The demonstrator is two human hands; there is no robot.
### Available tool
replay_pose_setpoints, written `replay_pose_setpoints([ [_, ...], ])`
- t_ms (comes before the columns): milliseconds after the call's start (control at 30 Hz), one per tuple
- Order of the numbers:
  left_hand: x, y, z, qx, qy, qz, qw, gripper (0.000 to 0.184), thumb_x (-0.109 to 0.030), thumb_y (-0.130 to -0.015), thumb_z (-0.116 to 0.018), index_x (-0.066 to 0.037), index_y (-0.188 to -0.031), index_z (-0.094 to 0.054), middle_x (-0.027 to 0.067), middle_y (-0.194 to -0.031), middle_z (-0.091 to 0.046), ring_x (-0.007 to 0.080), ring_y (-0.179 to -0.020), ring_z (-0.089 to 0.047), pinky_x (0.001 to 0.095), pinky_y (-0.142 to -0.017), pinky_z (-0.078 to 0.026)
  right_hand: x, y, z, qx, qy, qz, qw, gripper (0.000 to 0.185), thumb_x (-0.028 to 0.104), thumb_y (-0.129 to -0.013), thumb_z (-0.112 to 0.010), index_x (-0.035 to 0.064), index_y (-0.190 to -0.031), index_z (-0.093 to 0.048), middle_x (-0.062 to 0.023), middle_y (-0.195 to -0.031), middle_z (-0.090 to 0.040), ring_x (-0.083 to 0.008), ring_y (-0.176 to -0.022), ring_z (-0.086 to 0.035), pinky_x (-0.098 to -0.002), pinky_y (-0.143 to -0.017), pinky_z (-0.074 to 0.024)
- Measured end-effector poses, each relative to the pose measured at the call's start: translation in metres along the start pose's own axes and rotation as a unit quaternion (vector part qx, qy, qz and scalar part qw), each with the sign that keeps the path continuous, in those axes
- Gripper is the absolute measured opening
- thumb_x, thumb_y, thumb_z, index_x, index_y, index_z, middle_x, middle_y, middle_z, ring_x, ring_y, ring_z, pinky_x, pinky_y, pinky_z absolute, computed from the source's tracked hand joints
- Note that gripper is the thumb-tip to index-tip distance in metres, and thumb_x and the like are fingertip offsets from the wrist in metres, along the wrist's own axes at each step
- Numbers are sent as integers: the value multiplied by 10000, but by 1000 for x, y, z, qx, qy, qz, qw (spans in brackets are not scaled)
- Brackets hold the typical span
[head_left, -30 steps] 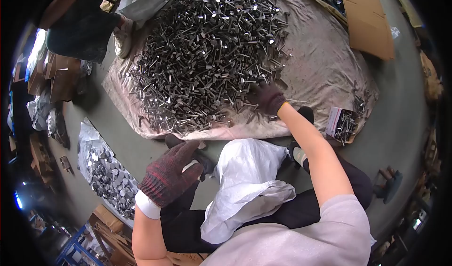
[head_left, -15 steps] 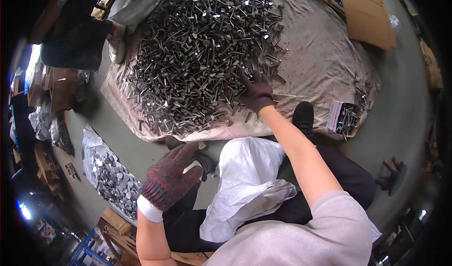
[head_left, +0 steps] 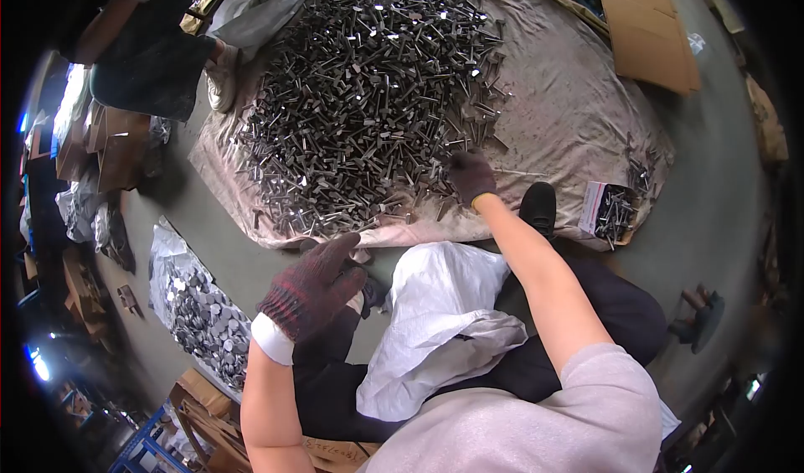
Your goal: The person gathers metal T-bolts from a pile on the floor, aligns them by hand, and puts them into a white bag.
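Note:
My right hand [head_left: 472, 176], in a dark knitted glove with a yellow cuff edge, is at the near right edge of a large heap of metal bolts [head_left: 360, 104]. Its fingers are curled in, and what they hold, if anything, is hidden. The heap lies spread over a stained pale cloth [head_left: 569, 104]. My left hand [head_left: 314, 284], in a dark red and black glove, hovers above my left leg with the thumb apart from the fingers; nothing shows in it. Across my lap drapes a white plastic sack [head_left: 444, 305].
A small box of bolts [head_left: 610, 213] stands at the cloth's right corner. Grey metal discs [head_left: 205, 318] lie on plastic sheeting at left. A flattened cardboard piece [head_left: 645, 29] is at upper right. Another person's shoe [head_left: 221, 79] rests by the heap's far left.
My right hand has drawn back from the heap toward me, its spread fingers now curled in. My left hand has risen slightly away from my body.

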State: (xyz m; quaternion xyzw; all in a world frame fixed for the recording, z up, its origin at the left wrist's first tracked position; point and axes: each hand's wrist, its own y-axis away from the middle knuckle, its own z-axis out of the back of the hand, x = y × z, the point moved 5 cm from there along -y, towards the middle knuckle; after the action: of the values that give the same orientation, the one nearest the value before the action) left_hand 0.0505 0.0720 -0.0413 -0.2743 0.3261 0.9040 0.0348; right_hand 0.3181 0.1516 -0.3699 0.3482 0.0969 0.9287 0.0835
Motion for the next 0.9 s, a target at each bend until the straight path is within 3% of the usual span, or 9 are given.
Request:
replay_pose_setpoints([
  [100, -7, -2, -1, 34, 28, 25, 999, 535, -236, -908, -663, -71, -1395, -516, 180, -1264, -627, 277, -1129, -632, 371, -967, -485, -13, -9, 16, 23, -216, -121, 969, 226, 83, -792, -658, 111, -1014, -693, -140, -943, -679, -332, -832, -689, -445, -737, -551],
  [133, -8, -3, -2, 46, 34, 32, 998, 535, -237, -914, -659, -68, -1399, -512, 181, -1283, -618, 270, -1137, -628, 363, -978, -480, -7, 5, 26, 75, -440, -293, 845, 168, 64, -845, -653, 99, -1009, -654, -77, -835, -674, -246, -745, -691, -412, -572, -555],
  [167, -9, -3, -2, 57, 40, 39, 997, 536, -239, -919, -656, -65, -1404, -508, 182, -1302, -609, 263, -1145, -623, 354, -989, -474, -5, 6, 33, 73, -442, -289, 846, 168, 64, -845, -653, 99, -1009, -654, -77, -835, -674, -246, -745, -691, -412, -572, -555],
  [267, 12, -9, -13, 77, 71, 12, 994, 607, -422, -922, -580, -71, -1406, -474, 214, -1308, -586, 374, -1191, -576, 433, -984, -460, -6, 7, 29, 187, -757, -301, 549, 208, 53, -891, -642, 143, -1060, -560, -72, -829, -663, -199, -670, -668, -295, -449, -540],
  [500, -15, -39, -5, -107, 42, -16, 993, 678, -478, -919, -538, -28, -1419, -451, 219, -1374, -549, 351, -1275, -535, 399, -1062, -413, 86, 25, 82, 248, -835, -236, 431, 92, 66, -884, -661, 105, -948, -606, -73, -811, -682, -200, -620, -666, -292, -440, -544],
  [633, -15, -87, -22, -190, 328, -36, 925, 687, -548, -927, -536, 7, -1333, -525, 193, -1249, -624, 354, -1213, -567, 397, -1038, -431, 152, 27, 121, 298, -785, -182, 511, 89, 91, -874, -684, 123, -938, -632, -46, -779, -668, -205, -625, -665, -290, -444, -544],
  [700, -15, -110, -47, -41, 720, 108, 684, 607, -533, -952, -519, -28, -1287, -555, 162, -1183, -620, 332, -1134, -588, 475, -1026, -445, 194, 38, 150, 261, -759, -166, 573, 117, 90, -859, -699, 136, -945, -634, -44, -798, -667, -207, -648, -669, -334, -476, -557],
  [800, -45, -118, -52, 112, 849, 6, 516, 582, -591, -951, -467, -76, -1199, -578, 133, -1118, -609, 318, -1069, -596, 514, -999, -454, 238, 42, 182, 273, -558, -53, 781, 173, 98, -842, -687, 124, -1010, -652, -18, -851, -660, -171, -785, -673, -356, -576, -548],
  [900, -73, -96, -32, 16, 888, 0, 460, 569, -588, -964, -450, -81, -1178, -596, 129, -1075, -633, 343, -1086, -599, 570, -993, -456, 281, 59, 214, 210, -209, 137, 945, 275, 106, -833, -661, 74, -1106, -671, -36, -914, -679, -185, -821, -686, -343, -664, -559],
])
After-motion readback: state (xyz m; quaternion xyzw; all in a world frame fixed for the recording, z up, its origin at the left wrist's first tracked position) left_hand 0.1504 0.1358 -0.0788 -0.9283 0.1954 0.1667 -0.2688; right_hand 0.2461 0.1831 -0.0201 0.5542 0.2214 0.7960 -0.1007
